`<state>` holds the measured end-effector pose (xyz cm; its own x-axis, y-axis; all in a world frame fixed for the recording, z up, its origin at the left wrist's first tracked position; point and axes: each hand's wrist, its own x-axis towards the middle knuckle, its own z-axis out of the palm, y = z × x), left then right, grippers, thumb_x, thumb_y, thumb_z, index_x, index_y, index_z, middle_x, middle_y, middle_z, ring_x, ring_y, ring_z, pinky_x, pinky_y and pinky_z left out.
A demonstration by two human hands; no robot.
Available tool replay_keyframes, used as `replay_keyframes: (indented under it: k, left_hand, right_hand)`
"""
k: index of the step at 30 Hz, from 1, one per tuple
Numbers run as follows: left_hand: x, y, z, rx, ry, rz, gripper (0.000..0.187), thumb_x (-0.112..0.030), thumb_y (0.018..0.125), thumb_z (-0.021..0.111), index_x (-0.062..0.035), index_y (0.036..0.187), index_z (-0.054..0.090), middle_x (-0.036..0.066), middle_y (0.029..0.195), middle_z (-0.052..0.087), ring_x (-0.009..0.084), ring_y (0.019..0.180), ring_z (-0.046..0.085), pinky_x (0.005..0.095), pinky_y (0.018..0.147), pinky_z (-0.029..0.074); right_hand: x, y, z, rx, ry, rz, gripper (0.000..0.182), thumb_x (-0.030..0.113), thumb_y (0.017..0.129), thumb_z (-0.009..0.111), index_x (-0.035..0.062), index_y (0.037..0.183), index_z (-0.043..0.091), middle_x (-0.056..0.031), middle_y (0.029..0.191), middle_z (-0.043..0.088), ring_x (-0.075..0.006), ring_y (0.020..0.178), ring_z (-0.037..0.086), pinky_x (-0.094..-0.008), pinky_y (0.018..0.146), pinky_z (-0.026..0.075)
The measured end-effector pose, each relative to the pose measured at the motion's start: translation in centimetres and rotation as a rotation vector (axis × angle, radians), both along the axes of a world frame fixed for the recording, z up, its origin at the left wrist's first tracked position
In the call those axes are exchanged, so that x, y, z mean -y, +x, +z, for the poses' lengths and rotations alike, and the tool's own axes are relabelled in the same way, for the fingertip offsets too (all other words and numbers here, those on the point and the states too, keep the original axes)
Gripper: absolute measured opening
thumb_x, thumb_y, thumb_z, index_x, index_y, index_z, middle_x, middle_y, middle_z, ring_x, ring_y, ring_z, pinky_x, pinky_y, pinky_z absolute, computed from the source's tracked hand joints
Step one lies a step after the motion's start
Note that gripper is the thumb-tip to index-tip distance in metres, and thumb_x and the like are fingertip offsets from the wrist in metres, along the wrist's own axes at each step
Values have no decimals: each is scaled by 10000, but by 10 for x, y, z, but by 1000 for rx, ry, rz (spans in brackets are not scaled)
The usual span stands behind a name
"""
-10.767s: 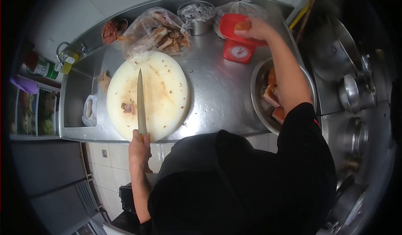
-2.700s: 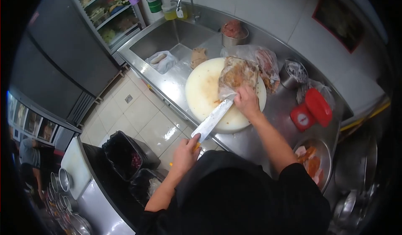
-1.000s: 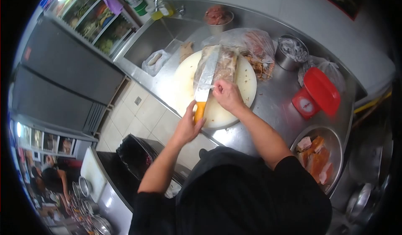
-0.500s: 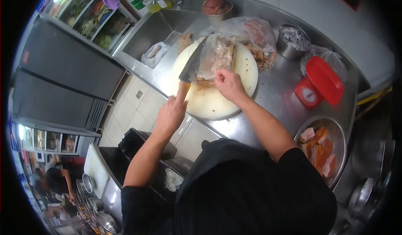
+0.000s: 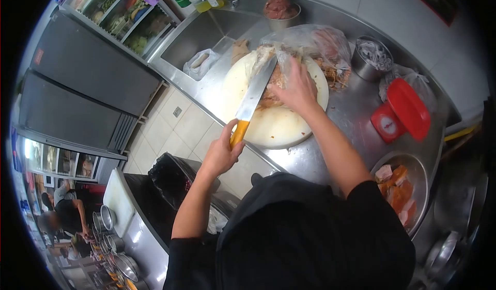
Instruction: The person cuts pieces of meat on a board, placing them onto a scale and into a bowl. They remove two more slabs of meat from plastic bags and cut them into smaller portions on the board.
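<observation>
My left hand [image 5: 225, 149] is closed round the yellow handle of a large knife [image 5: 256, 95]. Its broad blade slants away from me across the near-left part of a round white cutting board [image 5: 243, 81]. On the board, partly behind the blade and my fingers, is a slab of meat [image 5: 271, 99]. Clear plastic film [image 5: 283, 52] is bunched at its far end. My right hand [image 5: 298, 87] rests over the meat and film with its fingers spread; whether the fingertips pinch the film cannot be made out.
Behind the board lies a plastic bag of meat [image 5: 330, 41]. A pot of ground meat [image 5: 283, 20] and a steel pot [image 5: 372, 57] stand farther back. Right are a red scale [image 5: 395, 117] and a colander [image 5: 424, 181] of meat pieces. A sink [image 5: 181, 44] is left; a person [image 5: 70, 212] works beyond.
The film that covered the meat is now bunched toward the far end. My right hand has moved farther away and its fingers have spread. My left hand now wraps the knife handle, and the blade has turned.
</observation>
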<state>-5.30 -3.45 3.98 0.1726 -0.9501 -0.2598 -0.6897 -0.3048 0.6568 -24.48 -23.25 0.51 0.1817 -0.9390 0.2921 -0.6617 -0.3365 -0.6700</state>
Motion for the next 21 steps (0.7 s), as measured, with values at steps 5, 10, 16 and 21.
replay_keyframes:
  k: [5, 10, 16, 21]
  left_hand:
    - [-30, 10, -9, 139, -118, 0, 615, -154, 940, 630, -110, 1503, 387, 267, 956, 702, 418, 885, 711, 471, 846, 547]
    - [-39, 1, -3, 179, -97, 49, 602, -171, 935, 620, -112, 1494, 405, 297, 1058, 691, 484, 953, 675, 520, 858, 532]
    - [-55, 0, -6, 176, -138, 89, 594, -171, 927, 620, -107, 1486, 432, 284, 1070, 690, 481, 956, 671, 523, 861, 531]
    - [-56, -1, -5, 134, -73, 147, 593, -182, 916, 633, -106, 1478, 459, 290, 1065, 697, 475, 985, 676, 514, 884, 533]
  right_hand:
    - [80, 13, -5, -211, 314, 139, 322, 189, 794, 740, 2, 1048, 678, -231, 977, 716, -398, 944, 701, -443, 893, 554]
    - [81, -55, -38, 84, 132, -87, 170, 154, 791, 686, -8, 829, 648, -219, 798, 674, -350, 745, 660, -436, 739, 522]
    - [87, -54, -51, 171, 174, -224, 196, 154, 813, 669, -36, 855, 681, -232, 885, 706, -371, 843, 689, -451, 777, 530]
    - [143, -36, -84, 316, 440, -91, 190, 124, 904, 594, -18, 999, 680, -157, 898, 705, -311, 811, 690, -422, 716, 535]
